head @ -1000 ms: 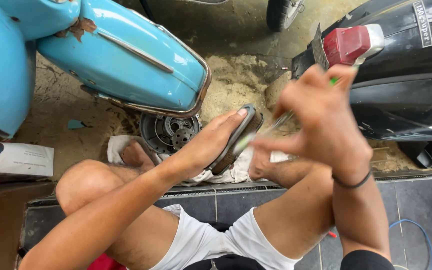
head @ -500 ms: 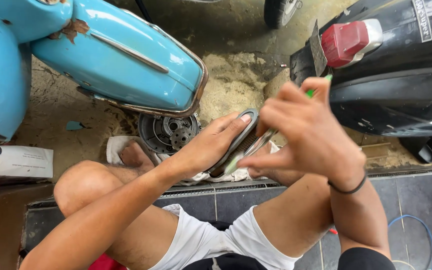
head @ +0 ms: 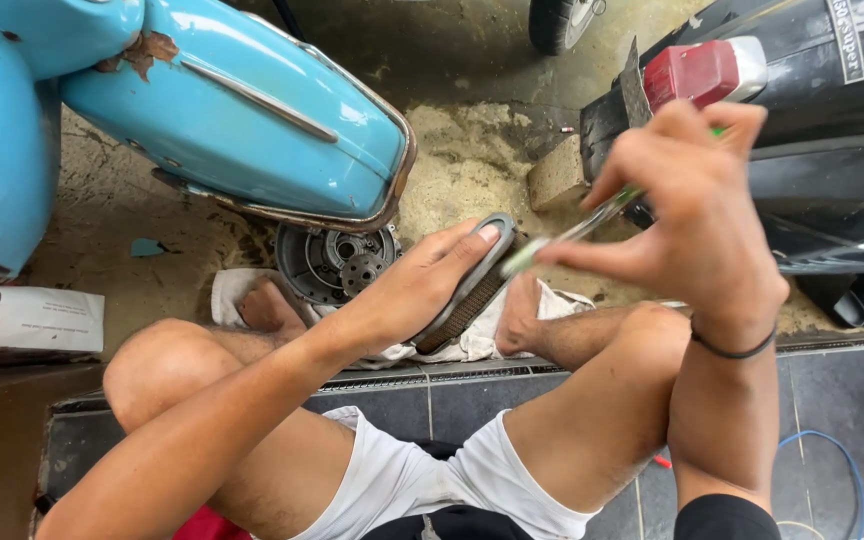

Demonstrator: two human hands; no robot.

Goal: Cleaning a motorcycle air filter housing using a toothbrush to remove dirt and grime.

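My left hand [head: 414,290] grips a curved grey brake shoe [head: 472,283] with a brown lining, held edge-up over a white rag [head: 477,338] between my bare feet. My right hand [head: 692,215] is raised to the right of it and pinches a thin tool with a pale green handle [head: 562,238]; its end points at the shoe's upper end. Just behind the shoe a round metal wheel hub [head: 337,262] lies on the sandy ground under a light blue scooter [head: 242,110].
A black scooter with a red tail light [head: 697,72] stands at the right. A concrete block [head: 557,180] sits on the sand beside it. A white box [head: 37,318] lies at the left, black sandals [head: 857,300] at the right, a blue hose [head: 842,470] on the dark tiles.
My right hand has lifted and shifted right, drawing the green-handled tool back from the brake shoe. The left hand keeps the shoe in about the same place.
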